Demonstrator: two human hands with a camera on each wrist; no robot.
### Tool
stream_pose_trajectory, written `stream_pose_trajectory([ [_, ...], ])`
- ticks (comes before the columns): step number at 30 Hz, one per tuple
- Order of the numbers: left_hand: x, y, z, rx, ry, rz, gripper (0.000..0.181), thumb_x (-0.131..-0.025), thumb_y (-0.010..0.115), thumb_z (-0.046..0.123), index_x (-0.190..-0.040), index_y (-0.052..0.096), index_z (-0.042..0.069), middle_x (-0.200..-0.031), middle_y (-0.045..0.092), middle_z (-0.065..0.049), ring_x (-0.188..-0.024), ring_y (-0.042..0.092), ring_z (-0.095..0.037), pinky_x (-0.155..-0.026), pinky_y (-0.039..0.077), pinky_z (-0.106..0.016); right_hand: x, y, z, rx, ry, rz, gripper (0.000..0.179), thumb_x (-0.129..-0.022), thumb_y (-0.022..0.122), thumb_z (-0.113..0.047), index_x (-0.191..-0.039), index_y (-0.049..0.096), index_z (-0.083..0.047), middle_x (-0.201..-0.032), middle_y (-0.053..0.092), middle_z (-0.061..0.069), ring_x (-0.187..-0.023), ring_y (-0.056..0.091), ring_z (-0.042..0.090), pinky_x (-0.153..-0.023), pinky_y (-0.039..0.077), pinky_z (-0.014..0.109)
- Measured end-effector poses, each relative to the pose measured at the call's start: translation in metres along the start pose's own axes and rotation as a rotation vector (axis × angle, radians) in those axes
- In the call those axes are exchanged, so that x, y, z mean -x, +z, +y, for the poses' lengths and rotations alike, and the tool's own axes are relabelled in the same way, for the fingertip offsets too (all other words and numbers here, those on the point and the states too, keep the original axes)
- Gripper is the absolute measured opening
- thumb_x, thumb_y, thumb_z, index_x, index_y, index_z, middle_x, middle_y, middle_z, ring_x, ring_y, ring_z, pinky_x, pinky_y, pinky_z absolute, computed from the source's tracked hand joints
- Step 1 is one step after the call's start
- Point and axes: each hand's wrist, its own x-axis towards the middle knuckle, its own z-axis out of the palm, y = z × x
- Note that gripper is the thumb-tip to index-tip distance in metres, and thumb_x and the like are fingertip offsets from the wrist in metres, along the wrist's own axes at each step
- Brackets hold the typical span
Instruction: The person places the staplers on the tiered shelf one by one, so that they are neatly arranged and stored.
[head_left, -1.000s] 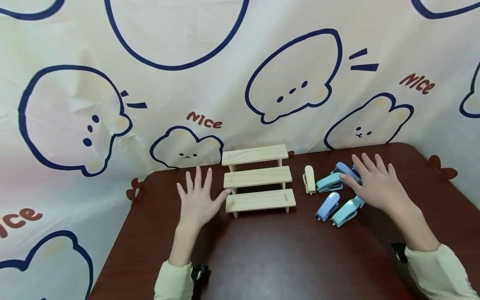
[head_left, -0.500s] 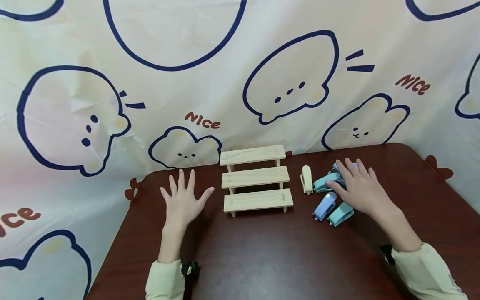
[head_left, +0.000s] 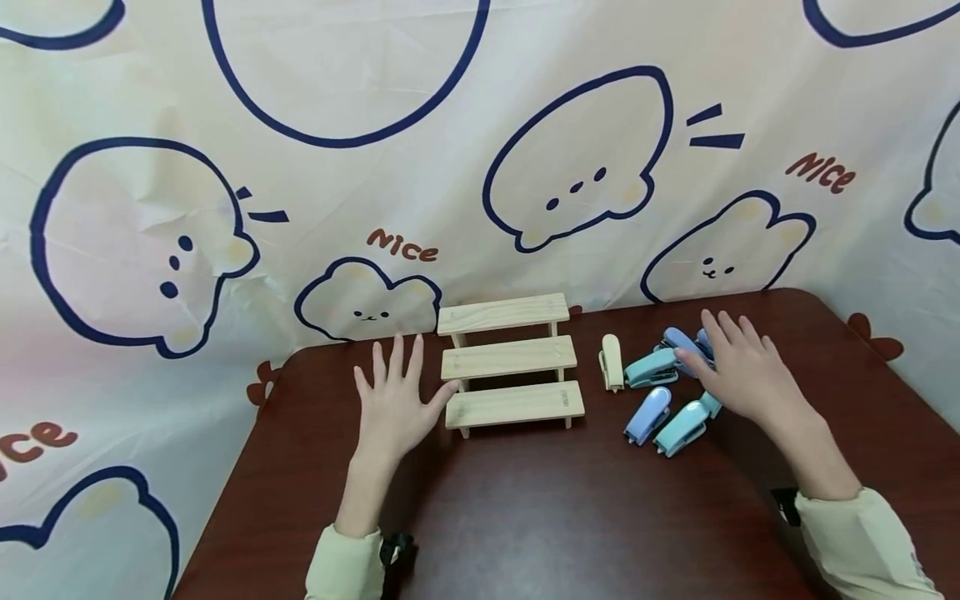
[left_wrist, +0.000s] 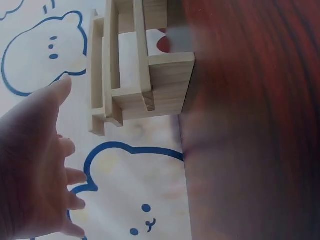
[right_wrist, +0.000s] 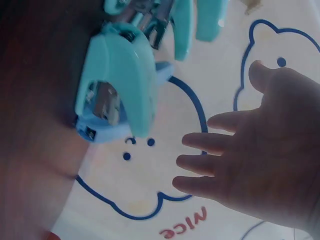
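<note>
Hovering with fingers spread apart and nothing held, the left hand suggests a ready pose before any grasp. Just right of its thumb stands a three-step wooden rack, a gap between them in the left wrist view. Beyond the rack, well right of that hand, is a cream stapler. Next, left of the right hand, come a violet-blue stapler and a pale teal stapler, both nearer the body than its fingertips. Other staplers are partly hidden behind it. Its fingers are apart too, gripping nothing; lifting a stapler would call for lowering this hand and curling them round one.
</note>
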Motion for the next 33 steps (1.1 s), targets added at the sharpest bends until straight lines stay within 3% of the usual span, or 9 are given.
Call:
stream_pose_trajectory([
  [5,-0.001,0.002,-0.006,0.020,-0.027,-0.029,0.090,-0.100,0.052,0.066,-0.165,0.025,0.010,-0.168,0.019,-0.024,-0.153,0.009,-0.052,-0.116,0.006,-0.078,0.003,0.006,-0.008,0.005,-0.032,0.001,0.085,-0.107,0.050,-0.050,-0.156,0.024,0.015,-0.154,0.025,0.046,-0.140,0.022,0.066,-0.110,0.021,0.079],
  [11,0.002,0.004,-0.032,-0.020,-0.134,0.070,0.079,-0.106,0.054,0.048,-0.161,0.026,-0.001,-0.146,0.043,-0.035,-0.130,0.043,-0.057,-0.103,0.034,-0.074,0.006,0.013,-0.040,-0.038,-0.220,0.120,0.074,-0.102,0.067,-0.028,-0.154,0.034,0.013,-0.138,0.051,0.041,-0.128,0.049,0.056,-0.102,0.045,0.067],
  [16,0.006,0.002,-0.047,-0.013,-0.204,0.070,0.077,-0.107,0.052,0.045,-0.161,0.024,-0.002,-0.141,0.043,-0.038,-0.122,0.046,-0.058,-0.098,0.038,-0.073,0.003,0.021,-0.056,-0.048,-0.266,0.096,0.072,-0.102,0.068,-0.026,-0.154,0.035,0.011,-0.136,0.053,0.039,-0.128,0.051,0.053,-0.103,0.047,0.064],
  [19,0.009,0.003,-0.047,0.018,-0.172,0.062,0.077,-0.107,0.051,0.046,-0.162,0.023,-0.001,-0.146,0.039,-0.037,-0.129,0.042,-0.058,-0.103,0.035,-0.074,0.005,0.023,-0.052,-0.044,-0.238,0.086,0.072,-0.101,0.068,-0.027,-0.153,0.036,0.011,-0.137,0.052,0.039,-0.128,0.051,0.053,-0.102,0.046,0.065],
  [22,0.013,0.007,-0.042,0.065,-0.082,0.073,0.074,-0.107,0.054,0.044,-0.162,0.027,0.002,-0.153,0.034,-0.035,-0.139,0.034,-0.056,-0.109,0.029,-0.075,0.006,0.021,-0.040,-0.030,-0.187,0.108,0.071,-0.102,0.068,-0.029,-0.151,0.038,0.012,-0.136,0.053,0.040,-0.123,0.054,0.055,-0.097,0.049,0.067],
  [25,0.014,0.010,-0.034,0.089,0.054,0.141,0.073,-0.104,0.062,0.041,-0.160,0.034,0.005,-0.156,0.033,-0.033,-0.144,0.029,-0.054,-0.112,0.025,-0.075,0.005,0.014,-0.021,-0.002,-0.106,0.179,0.067,-0.102,0.067,-0.030,-0.145,0.042,0.014,-0.123,0.059,0.041,-0.107,0.061,0.056,-0.083,0.053,0.067],
  [28,0.009,0.012,-0.025,0.046,0.158,0.240,0.074,-0.098,0.068,0.045,-0.158,0.042,0.009,-0.154,0.040,-0.028,-0.141,0.036,-0.050,-0.108,0.033,-0.072,0.005,0.004,-0.001,-0.004,-0.015,0.228,0.064,-0.102,0.066,-0.028,-0.138,0.041,0.018,-0.100,0.061,0.039,-0.087,0.063,0.053,-0.068,0.054,0.065],
  [30,0.006,0.013,-0.019,0.058,0.153,0.273,0.073,-0.098,0.068,0.047,-0.156,0.045,0.010,-0.149,0.045,-0.027,-0.134,0.044,-0.049,-0.102,0.042,-0.069,0.005,-0.003,0.009,-0.030,0.030,0.256,0.064,-0.103,0.065,-0.027,-0.138,0.039,0.020,-0.096,0.059,0.041,-0.082,0.062,0.055,-0.064,0.052,0.067],
  [33,0.001,0.010,-0.012,0.163,0.015,0.234,0.064,-0.102,0.065,0.043,-0.152,0.049,0.006,-0.140,0.053,-0.027,-0.123,0.055,-0.048,-0.093,0.050,-0.065,0.006,-0.012,0.016,-0.094,0.082,0.313,0.065,-0.104,0.062,-0.029,-0.141,0.039,0.019,-0.105,0.060,0.043,-0.087,0.063,0.056,-0.068,0.052,0.069],
])
